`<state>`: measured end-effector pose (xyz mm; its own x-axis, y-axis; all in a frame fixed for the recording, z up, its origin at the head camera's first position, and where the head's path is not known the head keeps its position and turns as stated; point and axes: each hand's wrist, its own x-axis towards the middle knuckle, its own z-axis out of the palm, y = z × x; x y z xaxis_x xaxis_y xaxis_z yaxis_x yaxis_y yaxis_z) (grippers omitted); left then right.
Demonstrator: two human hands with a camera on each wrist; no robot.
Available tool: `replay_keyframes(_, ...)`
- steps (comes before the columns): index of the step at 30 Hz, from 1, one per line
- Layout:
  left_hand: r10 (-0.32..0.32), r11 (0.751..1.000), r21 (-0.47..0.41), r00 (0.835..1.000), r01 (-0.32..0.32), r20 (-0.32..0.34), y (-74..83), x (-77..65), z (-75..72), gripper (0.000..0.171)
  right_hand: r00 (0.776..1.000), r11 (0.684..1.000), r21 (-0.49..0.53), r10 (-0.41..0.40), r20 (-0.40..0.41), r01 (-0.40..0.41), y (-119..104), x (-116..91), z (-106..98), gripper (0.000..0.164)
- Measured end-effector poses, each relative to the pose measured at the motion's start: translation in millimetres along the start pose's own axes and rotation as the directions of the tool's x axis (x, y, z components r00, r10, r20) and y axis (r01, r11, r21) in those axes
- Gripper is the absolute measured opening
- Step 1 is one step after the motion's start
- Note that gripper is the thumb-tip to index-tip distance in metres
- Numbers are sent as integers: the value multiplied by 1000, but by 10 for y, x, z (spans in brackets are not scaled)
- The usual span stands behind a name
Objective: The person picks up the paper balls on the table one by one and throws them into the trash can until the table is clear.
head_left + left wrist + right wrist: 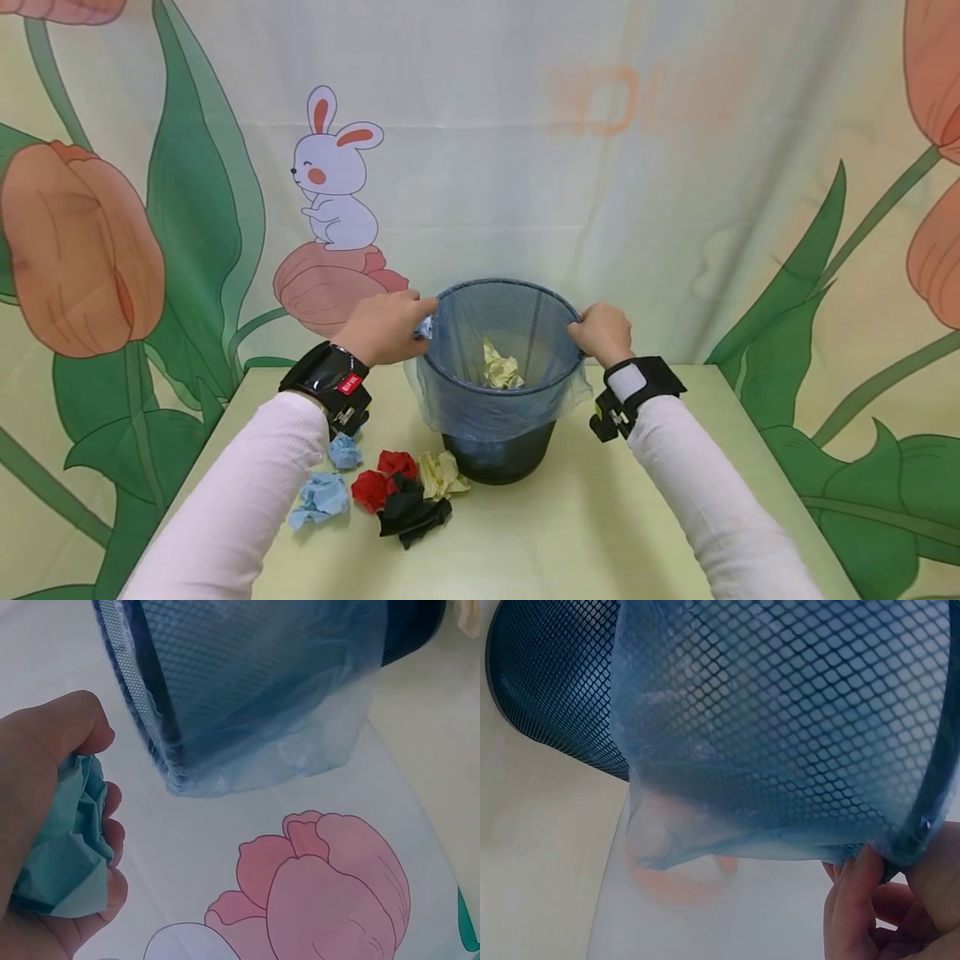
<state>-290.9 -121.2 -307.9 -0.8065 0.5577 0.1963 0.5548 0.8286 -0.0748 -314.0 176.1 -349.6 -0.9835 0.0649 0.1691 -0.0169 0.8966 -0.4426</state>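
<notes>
A black mesh wastebasket (498, 465) stands upright on the table. Its blue translucent bin liner (487, 419) folds over the rim and hangs down outside. My left hand (384, 327), at the basket's left side, holds a crumpled light-blue paper ball (69, 840); in the left wrist view hand and ball are apart from the rim. On the right side, my right hand (603, 332) pinches the rim and liner (911, 840) between thumb and fingers. Crumpled pale-yellow paper (501, 368) lies inside the basket.
Left in front of the basket lie light-blue paper balls (321, 500), red paper balls (371, 490), crumpled black paper (412, 515) and a pale-yellow paper ball (441, 477). A curtain (480, 183) printed with tulips and a rabbit hangs behind the pale table (555, 550).
</notes>
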Motion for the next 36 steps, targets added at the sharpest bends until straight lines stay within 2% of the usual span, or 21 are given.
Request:
replay_keyframes(6, 10, 1000, 4, 1000, -10, 3, 103, 103, -27, 32, 1000, 1000, -4, -8, -12, 8, -7, -7, 3, 42)
replay_keyframes(13, 33, 998, -50, 999, -33, -15, 223, 194, -1, 27, 1000, 1000, 8, -10, -8, 10, -6, -17, 2, 42)
replay_keyframes(18, 71, 997, -38, 997, -72, -40, 298, 268, 43, 26, 1000, 1000, 7, -7, -13, 8, 4, -4, 12, 42)
replay_keyframes(23, 92, 995, -26, 995, -92, -32, 375, 300, 45, 26, 1000, 1000, 13, -3, -14, 4, 7, -3, 18, 42)
replay_keyframes(31, 89, 996, -20, 996, -89, 17, 516, 393, -88, 30, 1000, 1000, 8, 3, -9, -3, 17, 6, 26, 41)
replay_keyframes(36, 93, 996, -12, 995, -93, 23, 586, 454, -146, 33, 1000, 1000, 7, 5, -7, -5, 15, 17, 28, 41)
